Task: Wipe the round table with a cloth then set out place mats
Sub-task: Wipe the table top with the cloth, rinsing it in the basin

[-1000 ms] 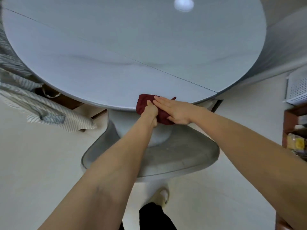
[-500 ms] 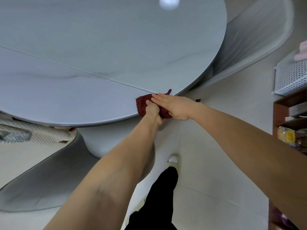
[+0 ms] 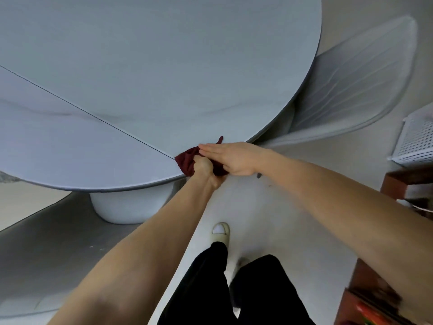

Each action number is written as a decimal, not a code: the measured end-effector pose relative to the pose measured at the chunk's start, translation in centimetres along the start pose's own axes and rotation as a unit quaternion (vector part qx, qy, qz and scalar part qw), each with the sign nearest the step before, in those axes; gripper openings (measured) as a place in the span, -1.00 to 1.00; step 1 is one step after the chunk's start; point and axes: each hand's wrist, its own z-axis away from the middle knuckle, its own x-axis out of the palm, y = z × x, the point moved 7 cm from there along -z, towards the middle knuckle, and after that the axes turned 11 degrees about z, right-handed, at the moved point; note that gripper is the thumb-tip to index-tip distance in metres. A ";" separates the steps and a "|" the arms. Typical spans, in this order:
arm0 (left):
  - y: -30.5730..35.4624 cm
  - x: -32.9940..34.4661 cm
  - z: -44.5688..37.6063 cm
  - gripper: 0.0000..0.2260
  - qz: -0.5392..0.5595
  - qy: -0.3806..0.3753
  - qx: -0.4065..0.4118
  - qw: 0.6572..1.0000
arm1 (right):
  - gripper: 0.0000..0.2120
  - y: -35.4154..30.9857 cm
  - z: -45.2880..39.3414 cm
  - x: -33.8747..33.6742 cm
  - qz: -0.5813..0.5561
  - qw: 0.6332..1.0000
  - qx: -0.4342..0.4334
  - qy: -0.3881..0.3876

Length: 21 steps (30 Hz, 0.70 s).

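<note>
Pressing one dark red cloth onto the near rim of the round grey desk. My left hand grip is curled around the cloth; right hand lies flat on it, fingers straight, together. One grey chair beside desk.

No legible text, label, brand, number or sign appears anywhere in the head view. The coloured items on the shelf unit at the near right are too blurred for any print on them to be made out.
</note>
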 end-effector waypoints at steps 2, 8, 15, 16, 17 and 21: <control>-1.9 1.7 -0.9 -0.57 0.006 -0.001 -0.003 1.000 | -0.32 2.7 1.5 -0.1 0.019 1.000 -0.001 -0.015; -7.7 7.8 -3.1 -0.55 0.028 0.007 -0.006 1.000 | -0.33 10.9 4.1 -1.0 0.040 0.998 -0.020 -0.046; -14.9 19.3 -6.5 -0.63 0.045 0.020 -0.005 0.999 | -0.33 24.7 6.9 -2.4 0.066 0.996 -0.011 -0.065; -15.6 20.8 -6.6 -0.65 0.026 0.010 -0.003 1.000 | -0.34 26.4 7.3 -2.7 0.060 0.996 -0.002 -0.064; -16.9 22.9 -7.0 -0.67 0.011 0.002 -0.003 1.000 | -0.35 28.9 8.2 -3.1 0.059 0.996 0.001 -0.073; -19.4 24.6 -7.6 -0.64 -0.037 0.014 -0.004 0.999 | -0.44 33.7 10.2 -3.5 -0.031 0.994 0.009 -0.102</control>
